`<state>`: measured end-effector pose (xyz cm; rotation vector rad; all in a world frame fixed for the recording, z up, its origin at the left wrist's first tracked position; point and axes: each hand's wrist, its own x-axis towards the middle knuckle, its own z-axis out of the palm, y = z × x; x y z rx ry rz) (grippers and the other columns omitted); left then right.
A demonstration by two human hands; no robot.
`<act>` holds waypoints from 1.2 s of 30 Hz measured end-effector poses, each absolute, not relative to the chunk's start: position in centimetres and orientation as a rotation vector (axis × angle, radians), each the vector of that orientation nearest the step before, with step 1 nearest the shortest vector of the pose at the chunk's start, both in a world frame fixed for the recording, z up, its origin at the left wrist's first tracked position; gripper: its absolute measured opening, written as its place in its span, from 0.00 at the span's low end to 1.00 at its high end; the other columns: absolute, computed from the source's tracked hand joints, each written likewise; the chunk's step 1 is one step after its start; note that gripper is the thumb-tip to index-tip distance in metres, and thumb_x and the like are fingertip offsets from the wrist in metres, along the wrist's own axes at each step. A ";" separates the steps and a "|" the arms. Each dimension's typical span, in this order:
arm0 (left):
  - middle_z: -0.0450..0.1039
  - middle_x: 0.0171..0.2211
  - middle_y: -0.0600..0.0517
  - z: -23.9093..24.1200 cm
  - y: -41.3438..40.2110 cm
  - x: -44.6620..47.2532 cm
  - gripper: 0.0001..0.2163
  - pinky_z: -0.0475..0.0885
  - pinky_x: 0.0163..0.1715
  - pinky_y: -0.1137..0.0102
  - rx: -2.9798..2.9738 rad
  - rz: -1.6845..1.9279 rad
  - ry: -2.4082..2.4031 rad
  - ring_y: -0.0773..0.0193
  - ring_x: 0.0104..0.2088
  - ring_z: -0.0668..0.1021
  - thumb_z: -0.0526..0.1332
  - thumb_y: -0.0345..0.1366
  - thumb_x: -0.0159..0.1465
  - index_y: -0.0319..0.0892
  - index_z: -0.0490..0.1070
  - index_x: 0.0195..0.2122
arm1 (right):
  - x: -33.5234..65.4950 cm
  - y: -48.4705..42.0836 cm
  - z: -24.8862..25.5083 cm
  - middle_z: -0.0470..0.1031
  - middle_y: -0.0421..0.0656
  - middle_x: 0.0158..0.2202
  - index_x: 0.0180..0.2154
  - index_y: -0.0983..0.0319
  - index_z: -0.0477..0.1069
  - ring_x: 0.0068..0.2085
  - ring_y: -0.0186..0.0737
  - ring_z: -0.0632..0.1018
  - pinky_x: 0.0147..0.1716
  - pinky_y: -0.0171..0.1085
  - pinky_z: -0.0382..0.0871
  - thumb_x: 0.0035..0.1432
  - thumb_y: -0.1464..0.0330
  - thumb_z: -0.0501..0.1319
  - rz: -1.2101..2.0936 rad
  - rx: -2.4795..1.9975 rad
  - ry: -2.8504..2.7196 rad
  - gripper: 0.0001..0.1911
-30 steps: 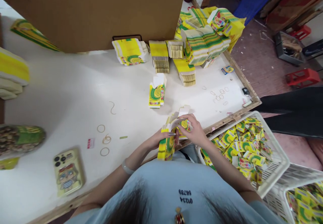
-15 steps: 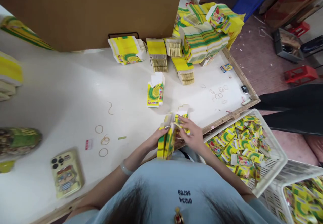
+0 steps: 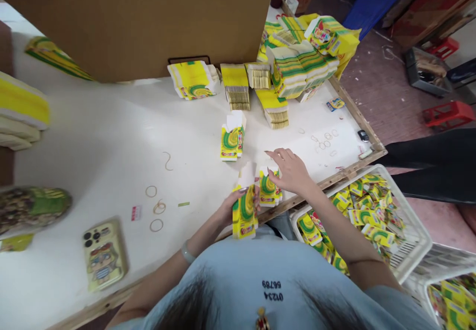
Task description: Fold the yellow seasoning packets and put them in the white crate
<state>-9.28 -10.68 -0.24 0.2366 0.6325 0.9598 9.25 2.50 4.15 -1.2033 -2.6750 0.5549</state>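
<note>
Left hand (image 3: 230,206): fingers closed around a yellow carton (image 3: 245,213);
Right hand (image 3: 293,172): fingers parted, over a second carton (image 3: 267,191); contact unclear;
White table (image 3: 107,141): phone (image 3: 105,258) lying flat

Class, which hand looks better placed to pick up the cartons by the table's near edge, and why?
Probably the right hand: it is open, right beside those cartons, while the left hand grips a yellow carton.

On the table (image 3: 111,141), carton stacks (image 3: 234,75) lie behind the front carton (image 3: 267,187), a phone (image 3: 105,256) far left.
</note>
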 end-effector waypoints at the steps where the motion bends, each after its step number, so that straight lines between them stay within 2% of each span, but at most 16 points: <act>1: 0.74 0.25 0.52 -0.3 -10.8 -8.9 0.21 0.72 0.29 0.70 0.248 0.937 0.607 0.61 0.28 0.77 0.73 0.54 0.49 0.41 0.76 0.34 | 9.0 2.1 4.3 0.72 0.56 0.59 0.65 0.63 0.63 0.58 0.56 0.73 0.57 0.51 0.72 0.59 0.68 0.60 0.668 -1.095 -2.619 0.33; 3: 0.76 0.28 0.51 -0.4 -10.7 -8.6 0.22 0.72 0.31 0.70 0.258 0.892 0.574 0.62 0.29 0.77 0.75 0.52 0.48 0.40 0.77 0.34 | 8.8 1.6 4.5 0.69 0.53 0.64 0.70 0.62 0.55 0.61 0.52 0.72 0.58 0.50 0.72 0.58 0.69 0.58 0.956 -0.895 -2.543 0.39; 6: 0.79 0.31 0.50 -0.1 -10.4 -8.7 0.23 0.73 0.32 0.70 0.263 0.814 0.547 0.62 0.29 0.79 0.76 0.51 0.47 0.39 0.77 0.37 | 8.6 1.0 4.4 0.70 0.54 0.64 0.69 0.62 0.57 0.60 0.51 0.74 0.57 0.51 0.73 0.59 0.70 0.56 1.216 -0.827 -2.515 0.36; 10: 0.77 0.28 0.51 0.1 -10.2 -9.1 0.24 0.75 0.34 0.67 0.236 0.766 0.560 0.60 0.29 0.81 0.73 0.56 0.49 0.39 0.75 0.34 | 8.7 -0.1 4.3 0.68 0.57 0.66 0.68 0.64 0.58 0.63 0.53 0.73 0.62 0.55 0.69 0.61 0.71 0.56 1.179 -0.920 -2.480 0.34; 13: 0.75 0.27 0.52 0.0 -9.9 -8.7 0.22 0.74 0.33 0.67 0.245 0.756 0.590 0.60 0.28 0.80 0.72 0.54 0.50 0.40 0.74 0.33 | 8.7 -0.4 4.1 0.65 0.56 0.68 0.69 0.62 0.59 0.66 0.53 0.70 0.65 0.55 0.66 0.61 0.70 0.58 1.220 -0.951 -2.402 0.34; 15: 0.74 0.26 0.53 0.1 -9.6 -8.2 0.21 0.74 0.32 0.67 0.293 0.778 0.628 0.61 0.27 0.79 0.73 0.51 0.50 0.39 0.73 0.34 | 8.5 -0.3 3.6 0.68 0.56 0.66 0.68 0.61 0.60 0.61 0.52 0.75 0.61 0.54 0.71 0.62 0.66 0.61 1.366 -1.012 -2.238 0.33; 17: 0.74 0.26 0.53 0.4 -9.4 -7.7 0.21 0.73 0.33 0.68 0.363 0.816 0.680 0.63 0.27 0.77 0.74 0.49 0.51 0.39 0.72 0.37 | 8.0 -0.1 2.9 0.73 0.55 0.62 0.67 0.60 0.61 0.51 0.47 0.81 0.51 0.49 0.78 0.62 0.62 0.63 1.529 -1.084 -2.030 0.34; 20: 0.76 0.30 0.52 1.2 -9.3 -7.4 0.22 0.71 0.34 0.69 0.428 0.814 0.744 0.63 0.30 0.77 0.74 0.46 0.51 0.39 0.71 0.41 | 7.4 -0.2 2.3 0.76 0.50 0.55 0.63 0.58 0.66 0.37 0.39 0.82 0.38 0.41 0.81 0.61 0.59 0.66 1.655 -1.134 -1.847 0.31; 23: 0.76 0.31 0.51 1.9 -9.5 -7.3 0.22 0.70 0.34 0.69 0.396 0.761 0.778 0.62 0.32 0.77 0.74 0.43 0.49 0.39 0.71 0.41 | 7.6 -0.3 2.8 0.78 0.48 0.52 0.58 0.59 0.71 0.35 0.36 0.81 0.34 0.36 0.80 0.62 0.57 0.65 1.671 -1.113 -1.827 0.26; 25: 0.75 0.30 0.53 2.2 -9.5 -7.2 0.21 0.70 0.33 0.70 0.345 0.762 0.761 0.63 0.30 0.75 0.73 0.40 0.47 0.40 0.71 0.39 | 8.5 -0.1 3.6 0.77 0.49 0.55 0.59 0.59 0.70 0.41 0.38 0.82 0.39 0.37 0.81 0.64 0.57 0.63 1.658 -1.029 -1.898 0.25; 27: 0.71 0.26 0.55 2.4 -9.5 -7.2 0.19 0.69 0.31 0.70 0.310 0.794 0.720 0.65 0.27 0.72 0.72 0.40 0.44 0.41 0.71 0.36 | 9.6 0.3 4.4 0.74 0.50 0.61 0.62 0.58 0.68 0.53 0.42 0.80 0.48 0.40 0.81 0.66 0.60 0.61 1.584 -0.895 -2.056 0.25; 29: 0.69 0.24 0.56 2.4 -9.4 -7.0 0.17 0.68 0.29 0.71 0.305 0.805 0.691 0.66 0.26 0.70 0.71 0.40 0.44 0.41 0.71 0.33 | 10.5 0.3 4.8 0.70 0.50 0.65 0.65 0.58 0.64 0.62 0.45 0.75 0.57 0.44 0.77 0.67 0.65 0.59 1.375 -0.817 -2.270 0.27; 32: 0.68 0.22 0.55 2.2 -9.7 -6.8 0.14 0.66 0.28 0.71 0.286 0.748 0.656 0.67 0.25 0.69 0.70 0.42 0.44 0.40 0.70 0.27 | 11.1 -0.9 4.3 0.68 0.53 0.67 0.70 0.61 0.57 0.66 0.50 0.72 0.64 0.49 0.72 0.66 0.70 0.58 0.814 -0.833 -2.501 0.33; 34: 0.68 0.22 0.54 1.9 -10.0 -6.7 0.13 0.66 0.28 0.71 0.263 0.719 0.649 0.67 0.24 0.68 0.68 0.43 0.45 0.40 0.70 0.24 | 11.0 -2.4 3.5 0.69 0.56 0.66 0.71 0.64 0.54 0.67 0.51 0.71 0.64 0.50 0.73 0.66 0.70 0.59 0.485 -0.847 -2.487 0.34; 36: 0.68 0.22 0.53 1.5 -10.3 -6.6 0.13 0.66 0.27 0.71 0.251 0.715 0.678 0.67 0.24 0.69 0.67 0.44 0.46 0.40 0.69 0.23 | 10.8 -4.0 2.8 0.72 0.57 0.64 0.70 0.64 0.55 0.66 0.49 0.73 0.62 0.49 0.75 0.66 0.71 0.60 0.307 -0.859 -2.382 0.34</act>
